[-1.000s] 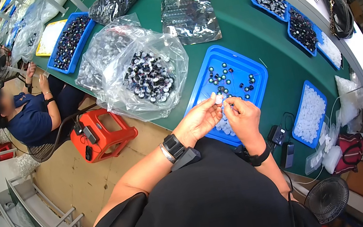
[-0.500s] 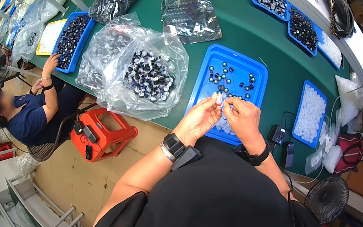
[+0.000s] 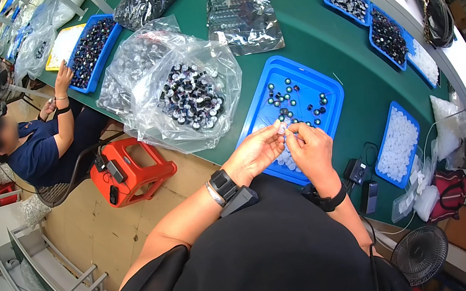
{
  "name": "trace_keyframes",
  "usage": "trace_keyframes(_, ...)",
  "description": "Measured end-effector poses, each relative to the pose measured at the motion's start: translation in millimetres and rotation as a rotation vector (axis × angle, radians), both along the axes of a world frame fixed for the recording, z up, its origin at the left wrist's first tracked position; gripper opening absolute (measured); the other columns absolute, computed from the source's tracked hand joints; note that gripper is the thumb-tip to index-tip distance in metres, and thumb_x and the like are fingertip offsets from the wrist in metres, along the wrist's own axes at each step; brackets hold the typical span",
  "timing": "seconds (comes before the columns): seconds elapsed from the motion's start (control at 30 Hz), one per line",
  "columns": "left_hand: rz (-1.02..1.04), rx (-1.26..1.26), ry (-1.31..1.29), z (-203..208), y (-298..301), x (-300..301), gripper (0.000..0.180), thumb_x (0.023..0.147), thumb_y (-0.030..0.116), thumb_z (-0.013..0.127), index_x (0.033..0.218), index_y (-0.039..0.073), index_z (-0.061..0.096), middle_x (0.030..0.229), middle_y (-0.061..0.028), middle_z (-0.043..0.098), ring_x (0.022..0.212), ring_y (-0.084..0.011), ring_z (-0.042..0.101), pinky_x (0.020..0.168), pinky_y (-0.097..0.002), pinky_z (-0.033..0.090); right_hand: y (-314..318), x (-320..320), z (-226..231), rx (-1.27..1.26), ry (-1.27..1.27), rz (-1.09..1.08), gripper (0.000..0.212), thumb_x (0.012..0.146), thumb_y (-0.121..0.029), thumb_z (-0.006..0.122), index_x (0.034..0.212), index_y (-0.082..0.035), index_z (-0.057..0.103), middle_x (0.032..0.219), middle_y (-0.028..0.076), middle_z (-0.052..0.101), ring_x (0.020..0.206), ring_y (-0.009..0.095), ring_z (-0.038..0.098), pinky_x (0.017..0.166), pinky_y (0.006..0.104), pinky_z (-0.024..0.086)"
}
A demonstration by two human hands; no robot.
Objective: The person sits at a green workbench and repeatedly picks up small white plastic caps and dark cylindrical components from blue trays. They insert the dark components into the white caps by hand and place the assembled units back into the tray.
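Note:
Both of my hands meet over the near part of a blue tray point(image 3: 303, 75). Between the fingertips of my left hand point(image 3: 260, 152) is a small whitish piece point(image 3: 282, 128), too small to name more exactly. My right hand point(image 3: 312, 149) pinches at the same piece from the other side, its fingers closed together. Past the fingertips, several small dark, shiny round pieces with thin wires point(image 3: 292, 103) lie scattered in the tray. Small white translucent pieces point(image 3: 286, 161) are heaped in its near part, partly hidden by my hands.
A clear plastic bag of black-and-white pieces point(image 3: 190, 98) stands to the left. A flat dark plastic packet point(image 3: 242, 19) lies beyond. At right is a blue tray of white pieces point(image 3: 397, 144), with black adapters point(image 3: 356, 171) beside it. A co-worker point(image 3: 40, 145) sits far left near a red stool point(image 3: 131, 171).
My hands stay almost in place, the fingertips shifting slightly around the whitish piece. The co-worker's hand has moved up along the edge of the far blue tray.

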State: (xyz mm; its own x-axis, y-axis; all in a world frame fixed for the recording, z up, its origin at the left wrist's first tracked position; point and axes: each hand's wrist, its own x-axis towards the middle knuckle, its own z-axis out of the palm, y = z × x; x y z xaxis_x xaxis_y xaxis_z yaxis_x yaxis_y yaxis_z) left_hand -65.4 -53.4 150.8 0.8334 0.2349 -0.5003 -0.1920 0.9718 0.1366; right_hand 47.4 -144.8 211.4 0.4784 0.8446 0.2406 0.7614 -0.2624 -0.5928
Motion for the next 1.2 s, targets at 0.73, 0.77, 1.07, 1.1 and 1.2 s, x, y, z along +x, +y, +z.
trace_keyframes(0.73,0.049,0.064,0.042,10.2,2.6,-2.8,0.014,0.091,0.014,0.059,0.097,0.001,0.06,0.092,-0.0038,0.06,0.079,-0.0095,0.057,0.073,-0.0224,0.051,-0.1,0.5,1.6,-0.142,0.183,0.002,0.012,0.082,-0.017,0.064,0.086,-0.005,0.061,0.063,0.01,0.06,0.057,0.027,0.059,0.053,0.038,0.043)
trace_keyframes(0.77,0.053,0.055,0.041,10.2,3.0,-3.1,0.014,0.091,0.014,0.059,0.097,0.001,0.06,0.092,-0.0037,0.06,0.08,-0.0096,0.057,0.073,-0.0225,0.051,-0.5,1.2,2.2,-0.173,0.184,0.019,0.012,0.083,-0.016,0.063,0.087,-0.005,0.059,0.065,0.011,0.06,0.059,0.028,0.059,0.054,0.0387,0.043)
trace_keyframes(1.07,0.022,0.049,0.009,4.2,-0.8,-0.5,0.015,0.091,0.013,0.058,0.098,0.0,0.059,0.093,-0.0044,0.06,0.081,-0.0097,0.057,0.074,-0.0221,0.051,-0.1,1.4,-12.9,-0.034,0.211,0.016,0.008,0.086,-0.01,0.059,0.087,-0.004,0.054,0.069,0.013,0.06,0.066,0.031,0.061,0.058,0.0408,0.046)
trace_keyframes(1.1,0.025,0.037,0.012,2.5,-0.1,0.2,0.015,0.092,0.013,0.058,0.098,0.0,0.059,0.093,-0.0043,0.06,0.081,-0.0097,0.057,0.074,-0.0221,0.051,0.2,1.0,-11.8,-0.034,0.246,0.012,0.007,0.086,-0.009,0.058,0.087,-0.003,0.054,0.07,0.013,0.061,0.067,0.031,0.061,0.058,0.0407,0.046)
trace_keyframes(1.2,0.037,0.018,0.033,3.9,0.5,0.2,0.015,0.092,0.014,0.057,0.099,0.0,0.059,0.092,-0.0043,0.06,0.079,-0.0095,0.057,0.073,-0.0222,0.051,-0.7,1.2,-10.9,-0.043,0.316,0.018,0.007,0.086,-0.007,0.057,0.087,-0.002,0.053,0.073,0.015,0.061,0.067,0.032,0.062,0.059,0.0405,0.047)
